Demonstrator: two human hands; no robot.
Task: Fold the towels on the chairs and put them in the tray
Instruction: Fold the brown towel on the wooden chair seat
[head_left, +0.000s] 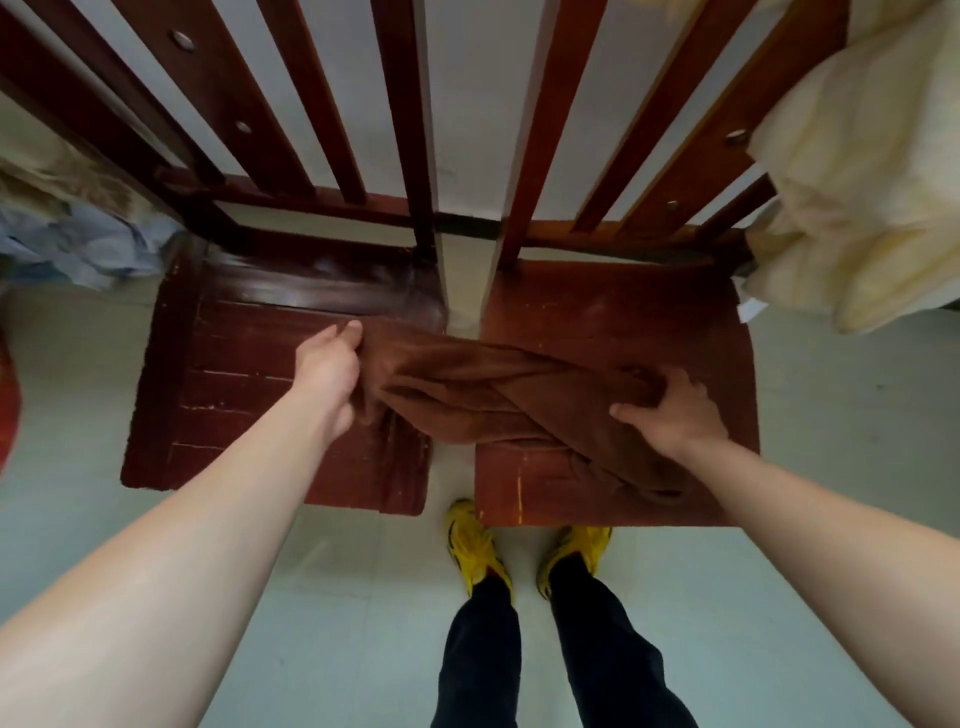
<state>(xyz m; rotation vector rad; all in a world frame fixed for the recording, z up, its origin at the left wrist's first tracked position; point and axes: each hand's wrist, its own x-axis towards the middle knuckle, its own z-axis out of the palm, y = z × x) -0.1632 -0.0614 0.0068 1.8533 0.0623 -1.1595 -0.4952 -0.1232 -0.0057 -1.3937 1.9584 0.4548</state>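
A pale tiled floor (363, 597) and a white wall (467, 130) frame two dark red-brown wooden chairs (234, 395) standing side by side. Across both seats, bridging the gap between them, lies the rumpled brown terry towel (493, 384). The left hand (330, 364) pinches its left end with curled fingers, and the right hand (670, 410) clutches a bunch near the right end. I judge this the start of folding: next I'd want the cloth pulled flat and its corners found before halving. No tray is in my view. I read no writing; what may be a small white tag (750, 309) on the cream fabric (857, 208) looks blank.
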